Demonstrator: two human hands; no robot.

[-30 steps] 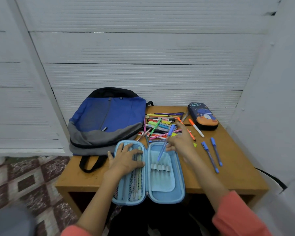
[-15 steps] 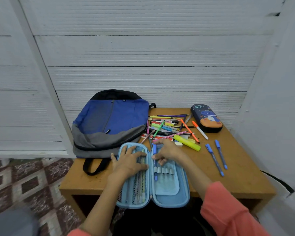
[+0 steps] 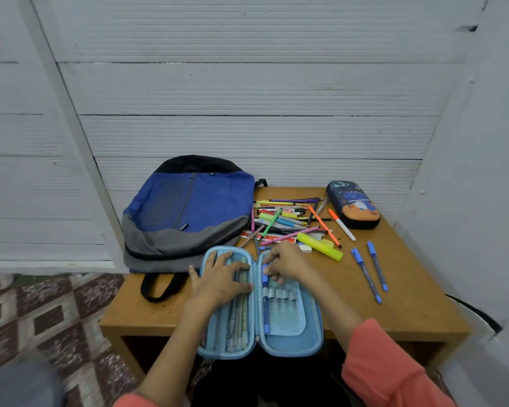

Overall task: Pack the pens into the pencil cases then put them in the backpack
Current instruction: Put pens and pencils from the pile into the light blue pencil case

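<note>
A light blue pencil case [image 3: 291, 342] lies open at the table's near edge. My left hand [image 3: 221, 279] rests flat on its left half, over a mesh pocket with several pens inside. My right hand [image 3: 285, 264] pinches the top of a blue pen [image 3: 266, 306] that runs down through the leftmost elastic loop of the right half. A heap of coloured pens [image 3: 282, 220] lies behind the case. A yellow highlighter [image 3: 319, 246] and two blue pens [image 3: 370, 271] lie to the right. A blue and grey backpack [image 3: 188, 212] lies at the back left.
A dark blue and orange pencil case [image 3: 353, 204], zipped, sits at the back right of the wooden table [image 3: 417, 304]. An orange marker [image 3: 341, 225] lies beside it. White walls close in behind and on the right. Patterned floor tiles [image 3: 41, 312] show on the left.
My right hand brought the blue pen from above the pile down into the case and slid it through the leftmost loop. My left hand stayed on the mesh pocket.
</note>
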